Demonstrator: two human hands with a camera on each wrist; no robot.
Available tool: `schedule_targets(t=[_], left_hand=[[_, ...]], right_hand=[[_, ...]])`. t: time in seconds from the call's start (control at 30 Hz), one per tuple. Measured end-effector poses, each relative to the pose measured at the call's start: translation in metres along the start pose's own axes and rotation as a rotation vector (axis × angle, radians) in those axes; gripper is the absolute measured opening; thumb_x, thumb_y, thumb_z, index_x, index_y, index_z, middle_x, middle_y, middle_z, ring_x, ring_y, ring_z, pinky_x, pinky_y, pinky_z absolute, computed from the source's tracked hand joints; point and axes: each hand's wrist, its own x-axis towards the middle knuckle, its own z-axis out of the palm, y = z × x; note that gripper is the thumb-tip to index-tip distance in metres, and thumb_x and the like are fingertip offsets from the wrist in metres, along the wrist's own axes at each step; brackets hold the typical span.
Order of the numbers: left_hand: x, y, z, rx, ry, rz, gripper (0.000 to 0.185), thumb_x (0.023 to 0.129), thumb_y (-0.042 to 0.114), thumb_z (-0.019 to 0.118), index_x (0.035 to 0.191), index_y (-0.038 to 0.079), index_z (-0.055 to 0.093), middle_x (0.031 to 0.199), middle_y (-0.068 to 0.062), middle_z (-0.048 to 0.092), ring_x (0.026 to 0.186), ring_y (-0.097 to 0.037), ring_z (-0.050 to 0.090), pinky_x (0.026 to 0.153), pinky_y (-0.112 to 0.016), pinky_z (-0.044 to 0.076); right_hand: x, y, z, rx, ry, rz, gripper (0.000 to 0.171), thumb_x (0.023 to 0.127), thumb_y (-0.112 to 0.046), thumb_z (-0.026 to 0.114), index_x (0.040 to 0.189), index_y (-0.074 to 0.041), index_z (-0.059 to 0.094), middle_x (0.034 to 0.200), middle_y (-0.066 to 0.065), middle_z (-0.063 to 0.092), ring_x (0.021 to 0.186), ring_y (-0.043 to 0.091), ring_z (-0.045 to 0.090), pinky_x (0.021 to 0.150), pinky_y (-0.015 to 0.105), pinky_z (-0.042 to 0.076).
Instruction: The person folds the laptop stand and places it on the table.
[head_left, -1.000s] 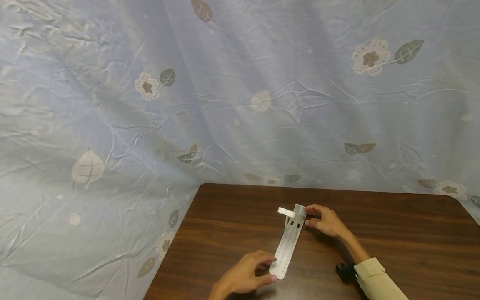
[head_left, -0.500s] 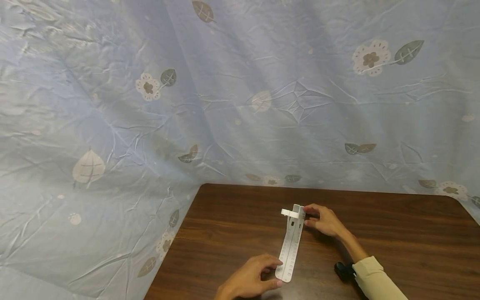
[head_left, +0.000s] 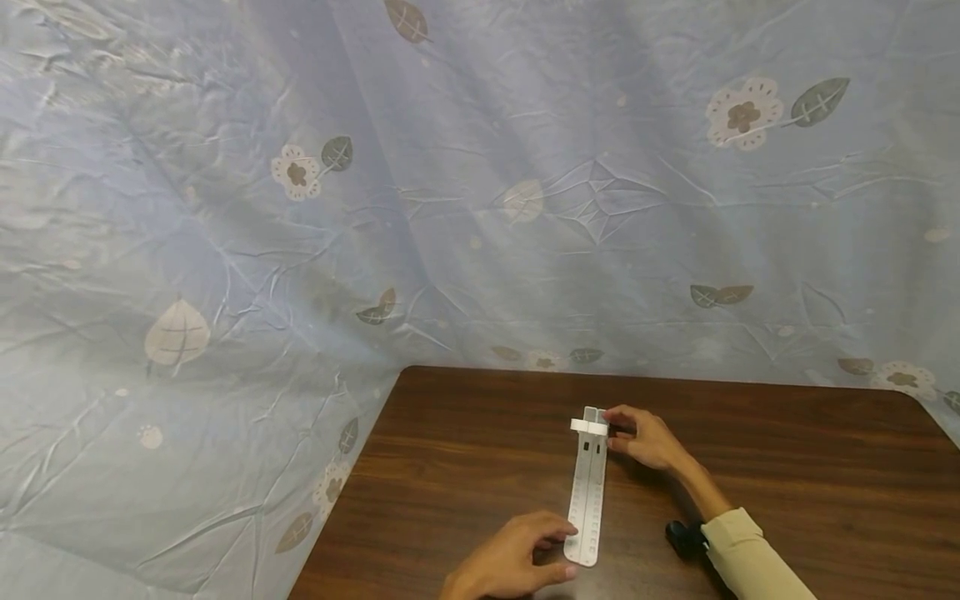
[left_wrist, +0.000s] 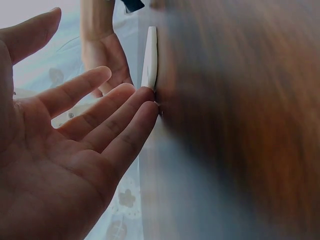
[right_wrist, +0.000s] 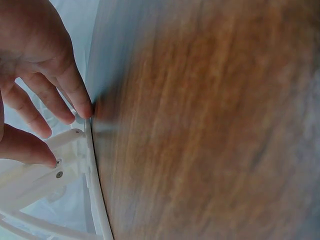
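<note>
A long, flat white plastic strip [head_left: 588, 492] with a row of small holes and a raised cross-piece at its far end lay on the dark brown wooden worktop [head_left: 787, 467], near its middle. It looked light, stiff and rather slippery, best taken at its two ends. The right hand [head_left: 643, 437] pinched the 12 o'clock end; the left hand [head_left: 517, 562], fingers straight, touched the 6 o'clock end.

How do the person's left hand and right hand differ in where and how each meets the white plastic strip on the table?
The left hand touches the near, rounded end of the white plastic strip, while the right hand is at its far end, by the crosspiece. The left hand's fingers lie straight against the strip's edge; the right hand's fingers curl at it. Both rest low over the wooden table.
</note>
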Motion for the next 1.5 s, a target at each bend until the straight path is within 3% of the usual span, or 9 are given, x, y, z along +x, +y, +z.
schedule_targets(t=[0.17,0.37,0.47,0.67,0.83,1.17,1.37,1.5], left_hand=[[0.005,0.003,0.003,-0.007,-0.038,-0.028,0.049,0.103,0.04,0.073,0.142,0.01,0.065,0.138,-0.003,0.071,0.121,-0.006,0.068,0.098,-0.021,0.059],[0.011,0.006,0.008,-0.007,-0.081,-0.052,0.048,0.103,0.037,0.074,0.142,0.012,0.066,0.138,-0.001,0.07,0.12,-0.001,0.065,0.099,-0.019,0.057],[0.013,0.007,0.011,0.005,-0.096,-0.055,0.047,0.103,0.038,0.074,0.143,0.014,0.065,0.139,0.002,0.07,0.121,0.001,0.063,0.099,-0.018,0.057],[0.017,0.01,0.013,0.011,-0.119,-0.049,0.048,0.103,0.038,0.073,0.143,0.014,0.065,0.141,0.003,0.068,0.12,0.002,0.062,0.098,-0.018,0.057],[0.017,0.011,0.013,0.025,-0.119,-0.037,0.048,0.104,0.038,0.073,0.143,0.013,0.065,0.141,0.002,0.069,0.12,0.001,0.063,0.098,-0.018,0.057],[0.015,0.003,0.001,0.071,-0.01,0.034,0.05,0.105,0.039,0.071,0.141,0.005,0.064,0.135,-0.009,0.072,0.119,-0.011,0.07,0.097,-0.021,0.06],[0.02,-0.009,-0.012,0.046,0.043,0.012,0.049,0.104,0.037,0.072,0.14,0.004,0.064,0.136,-0.012,0.072,0.125,-0.022,0.07,0.101,-0.029,0.062],[0.025,-0.017,-0.025,0.022,0.079,-0.019,0.05,0.104,0.036,0.072,0.141,0.004,0.064,0.139,-0.013,0.07,0.127,-0.028,0.069,0.101,-0.034,0.063]], right_hand=[[0.001,0.003,0.0,-0.014,-0.003,-0.017,0.046,0.093,0.005,0.077,0.135,0.012,0.061,0.14,0.036,0.062,0.134,0.054,0.061,0.108,0.056,0.056],[0.002,0.005,0.0,-0.129,0.023,-0.032,0.045,0.093,-0.004,0.081,0.134,0.005,0.066,0.136,0.028,0.07,0.131,0.049,0.066,0.109,0.062,0.054],[0.001,0.004,0.0,-0.139,0.019,-0.025,0.045,0.093,-0.004,0.081,0.134,0.004,0.066,0.136,0.027,0.07,0.129,0.047,0.068,0.106,0.058,0.057],[0.001,0.004,0.002,-0.104,0.009,0.009,0.045,0.093,-0.001,0.079,0.136,0.002,0.066,0.134,0.025,0.07,0.125,0.04,0.071,0.099,0.039,0.063],[-0.001,0.003,0.002,-0.089,0.007,-0.003,0.044,0.094,0.0,0.077,0.136,0.004,0.065,0.137,0.027,0.068,0.126,0.042,0.069,0.1,0.043,0.064],[-0.022,-0.002,-0.004,-0.088,0.048,-0.006,0.047,0.097,-0.01,0.08,0.139,0.002,0.064,0.144,0.029,0.064,0.137,0.052,0.06,0.107,0.056,0.058],[-0.042,-0.005,-0.009,-0.07,0.062,0.018,0.047,0.096,-0.011,0.081,0.138,0.002,0.064,0.143,0.028,0.064,0.138,0.051,0.058,0.104,0.045,0.061],[-0.053,-0.009,-0.011,-0.065,0.047,0.026,0.051,0.097,-0.013,0.079,0.142,0.004,0.06,0.147,0.028,0.062,0.14,0.051,0.057,0.106,0.044,0.06]])
